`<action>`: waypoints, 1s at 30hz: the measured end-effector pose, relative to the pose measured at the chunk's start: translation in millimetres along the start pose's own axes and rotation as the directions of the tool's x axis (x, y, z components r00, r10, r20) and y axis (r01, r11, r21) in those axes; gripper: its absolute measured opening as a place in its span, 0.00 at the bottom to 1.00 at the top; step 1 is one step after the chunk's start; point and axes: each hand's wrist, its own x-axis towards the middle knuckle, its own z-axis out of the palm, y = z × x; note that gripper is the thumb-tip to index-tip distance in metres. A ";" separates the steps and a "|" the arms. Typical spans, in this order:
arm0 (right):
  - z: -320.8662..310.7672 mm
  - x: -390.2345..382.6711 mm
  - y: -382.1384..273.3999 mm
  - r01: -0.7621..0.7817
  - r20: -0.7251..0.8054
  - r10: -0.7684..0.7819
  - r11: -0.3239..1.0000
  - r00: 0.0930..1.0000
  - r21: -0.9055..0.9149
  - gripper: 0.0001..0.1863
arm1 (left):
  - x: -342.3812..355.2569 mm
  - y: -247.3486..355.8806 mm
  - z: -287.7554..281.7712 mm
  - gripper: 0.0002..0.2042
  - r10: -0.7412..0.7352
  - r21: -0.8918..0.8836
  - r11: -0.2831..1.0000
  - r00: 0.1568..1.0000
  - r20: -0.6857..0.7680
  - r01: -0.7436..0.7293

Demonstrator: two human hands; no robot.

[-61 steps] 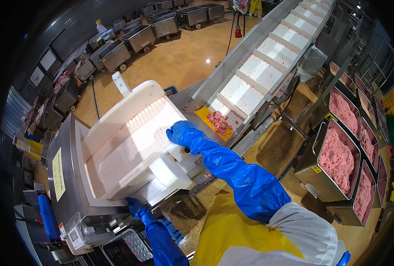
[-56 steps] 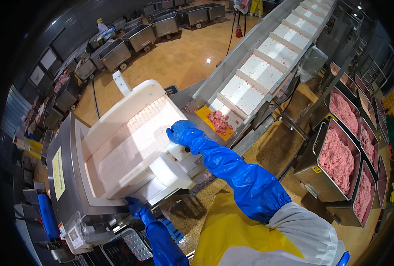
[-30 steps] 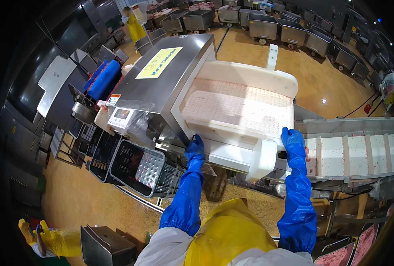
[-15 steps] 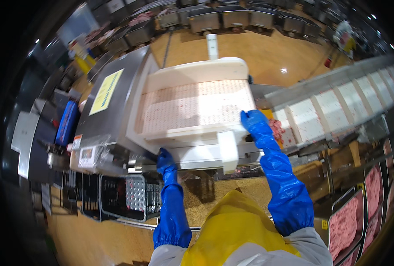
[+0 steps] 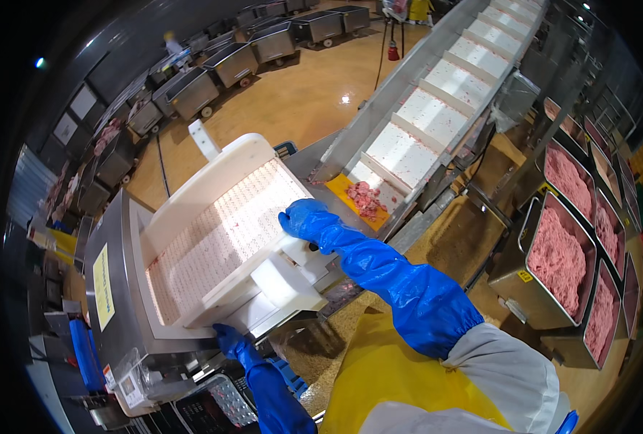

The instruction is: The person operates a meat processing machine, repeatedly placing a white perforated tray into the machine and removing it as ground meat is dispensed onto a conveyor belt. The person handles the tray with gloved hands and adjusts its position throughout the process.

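Observation:
Both my hands wear blue gloves with long blue sleeves. My right hand (image 5: 305, 219) is closed on the near side wall (image 5: 267, 257) of a white conveyor, close to its right end. Lower and further left, my left hand (image 5: 233, 342) is curled against the conveyor's lower near edge, its fingers partly hidden. Between the two side walls lies a white perforated belt (image 5: 224, 224) with small pink specks. A white block (image 5: 286, 283) juts from the near side between my hands. Beyond my right hand, pink ground meat (image 5: 365, 200) sits on a yellow sheet (image 5: 341, 186).
A cleated white incline conveyor (image 5: 426, 116) rises to the far right. Metal tubs of pink meat (image 5: 558, 264) stand at the right. On the left is a steel housing (image 5: 122, 282); a black crate (image 5: 216, 405) sits below. Wheeled metal carts (image 5: 234, 66) line the back.
My view has swung to the right, bringing the meat tubs and incline conveyor further into sight. Both hands have stayed at about the same spots on the conveyor.

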 end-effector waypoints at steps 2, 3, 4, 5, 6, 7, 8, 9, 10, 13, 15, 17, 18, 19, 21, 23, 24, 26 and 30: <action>-21.2 -11.0 -10.2 -0.067 0.067 0.062 0.996 0.996 0.065 0.24 | -0.8 3.3 3.8 0.38 0.011 0.028 1.000 1.000 -0.025 -0.011; -7.4 -2.9 -0.3 0.009 -0.006 -0.009 1.000 1.000 -0.015 0.24 | -0.5 4.0 3.2 0.38 0.013 0.036 0.999 0.999 -0.042 -0.011; -5.1 -2.0 -0.2 0.012 -0.005 -0.012 1.000 1.000 -0.009 0.23 | -1.5 3.6 0.9 0.38 0.021 0.032 0.999 0.999 -0.049 -0.020; -3.0 -1.2 0.4 0.015 -0.003 -0.015 1.000 1.000 -0.005 0.23 | -2.7 3.3 -0.9 0.38 0.030 0.028 0.999 0.998 -0.054 -0.028; -1.3 -0.2 1.2 0.017 -0.002 -0.017 1.000 1.000 -0.002 0.23 | -3.7 3.5 -2.4 0.38 0.038 0.024 0.999 0.998 -0.059 -0.037; 0.9 0.4 2.1 0.021 -0.015 -0.021 1.000 1.000 0.002 0.23 | -5.4 3.8 -3.8 0.38 0.042 0.012 0.999 0.997 -0.064 -0.041; 2.7 1.0 3.3 0.024 -0.029 -0.024 1.000 0.999 0.005 0.23 | -7.0 4.9 -4.8 0.38 0.046 -0.001 0.999 0.997 -0.069 -0.046; 4.2 1.4 5.2 0.027 -0.043 -0.026 1.000 0.999 0.007 0.23 | -8.5 6.5 -5.4 0.38 0.051 -0.013 0.999 0.996 -0.074 -0.052; 3.3 0.0 3.4 0.035 -0.041 -0.035 0.999 0.999 0.017 0.23 | -7.3 4.7 -5.1 0.38 0.035 -0.010 0.999 0.997 -0.076 -0.036; 0.4 -3.7 0.9 0.049 -0.045 -0.048 0.998 0.998 0.037 0.23 | -5.1 3.6 -4.6 0.39 0.002 0.010 1.000 0.998 -0.065 -0.002; -1.0 -5.0 1.7 0.046 -0.061 -0.043 0.998 0.997 0.039 0.23 | -6.1 6.2 -5.5 0.39 -0.004 0.041 0.999 0.999 -0.036 0.006; -2.6 -4.7 1.0 0.038 -0.039 -0.037 0.999 0.999 0.027 0.23 | -4.6 4.5 -4.6 0.39 -0.001 0.025 1.000 0.999 -0.035 0.001; -3.2 -4.8 0.6 0.035 -0.027 -0.034 0.999 0.999 0.021 0.23 | -4.0 3.5 -4.0 0.39 0.001 0.016 1.000 0.999 -0.035 -0.001; -4.2 -5.1 0.5 0.033 -0.017 -0.032 0.999 0.999 0.020 0.23 | -4.3 4.3 -4.0 0.39 -0.004 0.019 1.000 1.000 -0.029 0.005; -6.0 -5.9 0.0 0.029 0.004 -0.029 0.999 1.000 0.018 0.23 | -4.7 5.6 -3.8 0.38 -0.015 0.026 1.000 1.000 -0.016 0.016; -7.6 -6.8 -4.4 0.025 0.000 -0.025 0.999 1.000 0.022 0.23 | -0.4 -0.1 -2.1 0.38 0.009 0.026 1.000 0.999 -0.041 -0.008; -8.1 -7.5 -6.9 0.023 -0.001 -0.023 0.999 1.000 0.025 0.23 | 1.8 -3.3 -1.5 0.38 0.021 0.026 0.999 0.998 -0.054 -0.019; -4.2 -4.5 0.4 0.025 -0.016 -0.025 1.000 1.000 0.016 0.23 | -1.6 0.7 -0.2 0.38 0.043 0.010 0.999 0.997 -0.057 -0.042; 0.0 -0.7 1.6 0.017 -0.002 -0.017 0.999 1.000 0.038 0.23 | 2.4 -0.6 2.0 0.39 0.028 0.062 0.998 0.997 -0.076 -0.023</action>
